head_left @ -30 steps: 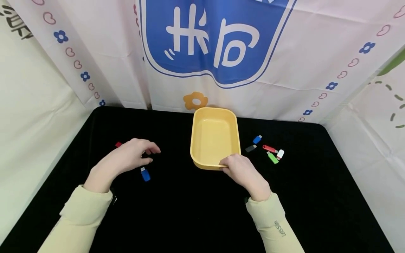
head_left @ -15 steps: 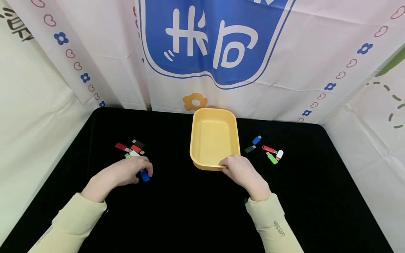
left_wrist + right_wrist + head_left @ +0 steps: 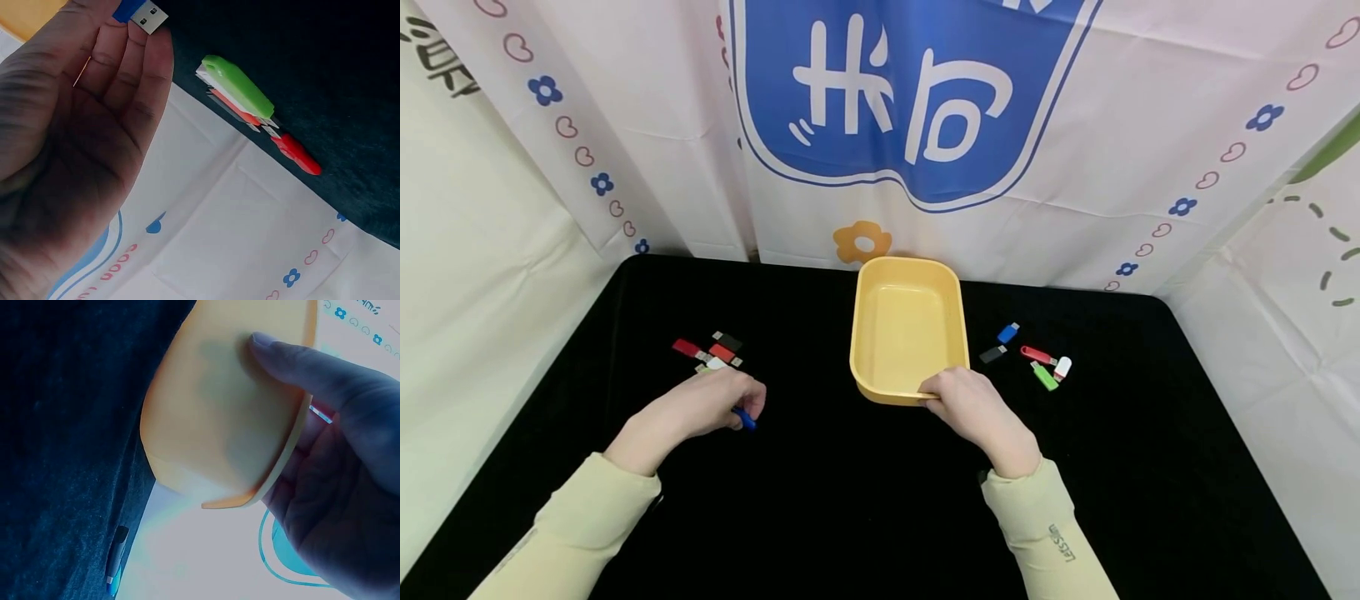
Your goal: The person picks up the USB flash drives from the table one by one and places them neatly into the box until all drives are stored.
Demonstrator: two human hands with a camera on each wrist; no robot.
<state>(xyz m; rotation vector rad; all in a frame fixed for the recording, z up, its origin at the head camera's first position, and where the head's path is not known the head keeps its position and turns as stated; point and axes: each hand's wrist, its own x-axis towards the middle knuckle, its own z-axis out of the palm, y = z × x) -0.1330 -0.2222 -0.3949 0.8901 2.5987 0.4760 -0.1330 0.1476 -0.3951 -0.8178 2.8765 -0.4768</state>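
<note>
My left hand (image 3: 711,402) pinches a blue USB flash drive (image 3: 746,418) between thumb and fingers, low over the black table. In the left wrist view the metal plug of that flash drive (image 3: 149,17) sticks out past the fingers. Just beyond the hand lies a cluster of flash drives: a dark red one (image 3: 687,347), an orange-red one (image 3: 722,352), a black one (image 3: 728,340), a white one and a green one (image 3: 240,87), the last two partly hidden. My right hand (image 3: 976,410) grips the near rim of a yellow plastic tub (image 3: 910,329), thumb on its outer wall.
Right of the tub lie more flash drives: blue (image 3: 1008,332), black (image 3: 992,354), red (image 3: 1037,354), white (image 3: 1063,367) and green (image 3: 1044,376). A printed cloth (image 3: 685,183) hangs behind the table's far edge. White sheets stand at both sides.
My left hand has come down and nearer me onto the blue flash drive, and its fingers have closed on it. The right hand and the tub have stayed in place.
</note>
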